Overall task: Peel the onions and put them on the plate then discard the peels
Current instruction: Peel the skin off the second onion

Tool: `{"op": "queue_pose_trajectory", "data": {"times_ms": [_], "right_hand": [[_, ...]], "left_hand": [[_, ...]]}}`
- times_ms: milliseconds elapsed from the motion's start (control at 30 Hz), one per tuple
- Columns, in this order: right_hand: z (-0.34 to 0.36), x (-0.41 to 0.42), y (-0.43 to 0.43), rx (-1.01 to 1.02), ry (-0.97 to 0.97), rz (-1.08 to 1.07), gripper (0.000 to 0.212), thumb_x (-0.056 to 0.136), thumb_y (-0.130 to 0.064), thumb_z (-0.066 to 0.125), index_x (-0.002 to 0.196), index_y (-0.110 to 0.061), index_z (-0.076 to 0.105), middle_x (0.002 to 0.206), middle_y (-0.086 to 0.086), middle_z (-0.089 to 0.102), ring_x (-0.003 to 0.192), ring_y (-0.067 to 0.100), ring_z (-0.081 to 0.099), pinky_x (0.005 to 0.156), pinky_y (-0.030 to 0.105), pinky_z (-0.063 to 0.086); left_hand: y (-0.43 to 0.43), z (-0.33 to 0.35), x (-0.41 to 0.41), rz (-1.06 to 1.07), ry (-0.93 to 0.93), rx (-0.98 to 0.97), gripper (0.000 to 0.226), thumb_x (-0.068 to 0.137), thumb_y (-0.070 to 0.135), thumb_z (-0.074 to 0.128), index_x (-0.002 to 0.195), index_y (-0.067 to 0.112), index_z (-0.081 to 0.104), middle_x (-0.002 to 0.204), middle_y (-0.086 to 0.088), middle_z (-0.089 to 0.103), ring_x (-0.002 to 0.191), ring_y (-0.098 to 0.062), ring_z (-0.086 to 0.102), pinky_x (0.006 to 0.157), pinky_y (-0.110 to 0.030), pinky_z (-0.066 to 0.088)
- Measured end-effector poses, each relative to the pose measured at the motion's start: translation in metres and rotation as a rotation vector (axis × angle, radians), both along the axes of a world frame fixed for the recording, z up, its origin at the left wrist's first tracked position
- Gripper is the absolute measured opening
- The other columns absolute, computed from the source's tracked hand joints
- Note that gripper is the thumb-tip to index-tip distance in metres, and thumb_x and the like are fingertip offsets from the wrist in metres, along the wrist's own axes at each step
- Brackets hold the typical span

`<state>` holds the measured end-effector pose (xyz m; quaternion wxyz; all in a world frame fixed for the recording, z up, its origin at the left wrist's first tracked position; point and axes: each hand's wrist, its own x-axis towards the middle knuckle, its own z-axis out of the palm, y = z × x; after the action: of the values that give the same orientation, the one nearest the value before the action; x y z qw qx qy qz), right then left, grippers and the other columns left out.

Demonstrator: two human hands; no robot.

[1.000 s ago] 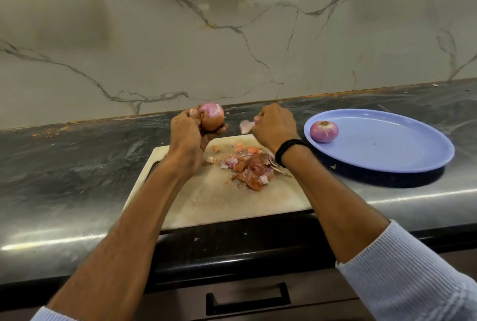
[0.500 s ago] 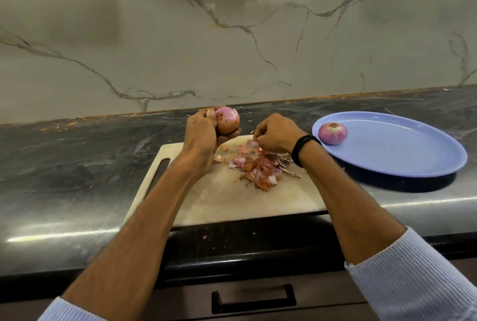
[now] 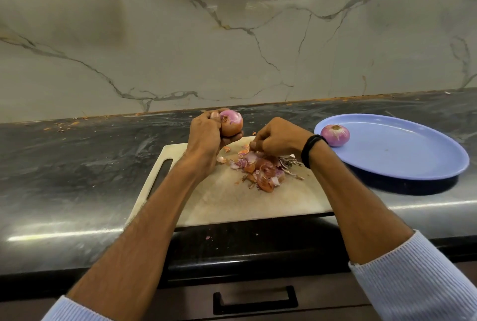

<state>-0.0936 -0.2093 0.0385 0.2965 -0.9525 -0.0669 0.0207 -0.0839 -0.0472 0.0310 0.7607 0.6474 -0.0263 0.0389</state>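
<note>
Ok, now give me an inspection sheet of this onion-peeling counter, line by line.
Surface: dark counter, with a pale cutting board at its front edge.
Job's things: half-peeled onion held above the board; peeled onion on the blue plate; peels heaped on the board.
Clutter: peel scraps along the counter's back edge.
Hands: left hand grips the half-peeled onion; right hand has its fingers curled just above the peels, and it is unclear whether it pinches one.
Cables: nothing seen.
Surroundings: veined marble wall behind; drawer handle below.
</note>
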Motion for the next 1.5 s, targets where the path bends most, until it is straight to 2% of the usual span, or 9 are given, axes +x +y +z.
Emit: {"op": "queue_pose_trajectory", "data": {"times_ms": [100, 200, 433, 667, 867, 1000, 1167, 1300, 1500], "right_hand": [[0.005, -0.005, -0.002, 0.11, 0.01, -0.005, 0.045, 0.085, -0.053, 0.065, 0.102, -0.012, 0.072, 0.106, 0.002, 0.067, 0.098, 0.017, 0.057, 0.072, 0.025, 0.044], [0.009, -0.01, -0.004, 0.131, 0.092, 0.016, 0.049, 0.079, -0.056, 0.068, 0.104, -0.014, 0.07, 0.112, 0.0, 0.063, 0.103, 0.016, 0.052, 0.083, 0.031, 0.038], [0.001, -0.002, -0.009, 0.083, 0.1, 0.053, 0.025, 0.077, -0.033, 0.079, 0.097, -0.017, 0.076, 0.103, -0.003, 0.068, 0.104, 0.018, 0.059, 0.097, 0.037, 0.045], [0.0, 0.0, -0.004, 0.424, -0.283, 0.03, 0.019, 0.085, -0.024, 0.074, 0.099, -0.012, 0.072, 0.09, 0.007, 0.072, 0.082, 0.014, 0.067, 0.077, 0.028, 0.056], [0.001, -0.001, 0.002, 0.666, -0.223, 0.093, 0.03, 0.086, -0.013, 0.07, 0.114, -0.004, 0.063, 0.098, 0.012, 0.069, 0.087, 0.019, 0.069, 0.07, 0.025, 0.058], [0.0, 0.0, 0.003, 0.574, -0.308, 0.142, 0.049, 0.076, -0.017, 0.081, 0.119, -0.012, 0.061, 0.108, 0.003, 0.065, 0.097, 0.013, 0.064, 0.077, 0.027, 0.059], [0.0, 0.002, 0.005, 0.496, -0.467, 0.103, 0.054, 0.065, -0.033, 0.088, 0.111, -0.014, 0.067, 0.101, -0.003, 0.069, 0.094, 0.008, 0.066, 0.084, 0.025, 0.056], [0.001, 0.003, 0.005, 0.439, -0.583, 0.074, 0.045, 0.066, -0.036, 0.086, 0.1, -0.012, 0.07, 0.089, -0.004, 0.07, 0.08, 0.006, 0.067, 0.075, 0.019, 0.057], [0.001, 0.003, 0.005, 0.395, -0.662, 0.085, 0.034, 0.074, -0.042, 0.08, 0.083, -0.011, 0.068, 0.069, -0.007, 0.063, 0.057, 0.001, 0.053, 0.055, 0.012, 0.048]], "left_hand": [[0.0, 0.0, -0.001, 0.005, -0.01, 0.014, 0.028, 0.11, 0.018, 0.033, 0.116, 0.011, 0.059, 0.104, -0.01, 0.064, 0.079, -0.022, 0.071, 0.089, -0.043, 0.06], [0.0, 0.0, -0.003, 0.003, -0.007, 0.008, 0.028, 0.11, 0.018, 0.032, 0.116, 0.011, 0.058, 0.105, -0.012, 0.064, 0.08, -0.022, 0.071, 0.089, -0.042, 0.06], [0.0, 0.001, -0.003, 0.004, 0.01, -0.004, 0.029, 0.11, 0.017, 0.034, 0.121, 0.007, 0.058, 0.106, -0.012, 0.062, 0.083, -0.026, 0.07, 0.089, -0.043, 0.06], [0.0, 0.004, -0.006, -0.032, -0.004, -0.045, 0.029, 0.109, 0.014, 0.035, 0.101, 0.011, 0.063, 0.104, -0.013, 0.064, 0.092, -0.025, 0.069, 0.075, -0.035, 0.062], [0.002, 0.002, -0.005, -0.045, -0.009, -0.019, 0.025, 0.109, 0.015, 0.037, 0.111, 0.012, 0.062, 0.116, -0.016, 0.063, 0.105, -0.032, 0.067, 0.071, -0.029, 0.061], [0.001, 0.002, -0.006, -0.098, 0.028, -0.082, 0.032, 0.109, 0.016, 0.036, 0.121, -0.001, 0.06, 0.114, -0.024, 0.067, 0.089, -0.025, 0.071, 0.077, -0.035, 0.062], [0.002, 0.006, -0.009, -0.126, 0.034, -0.169, 0.034, 0.11, 0.023, 0.035, 0.105, 0.001, 0.061, 0.102, -0.023, 0.07, 0.078, -0.022, 0.074, 0.071, -0.035, 0.063], [0.003, 0.006, -0.012, -0.18, 0.035, -0.125, 0.044, 0.11, 0.035, 0.032, 0.109, 0.001, 0.06, 0.098, -0.024, 0.074, 0.087, -0.032, 0.075, 0.072, -0.037, 0.063], [0.004, 0.003, -0.013, -0.194, -0.042, 0.063, 0.053, 0.105, 0.051, 0.033, 0.102, 0.012, 0.068, 0.077, -0.013, 0.075, 0.061, -0.023, 0.069, 0.058, -0.027, 0.057]]}}
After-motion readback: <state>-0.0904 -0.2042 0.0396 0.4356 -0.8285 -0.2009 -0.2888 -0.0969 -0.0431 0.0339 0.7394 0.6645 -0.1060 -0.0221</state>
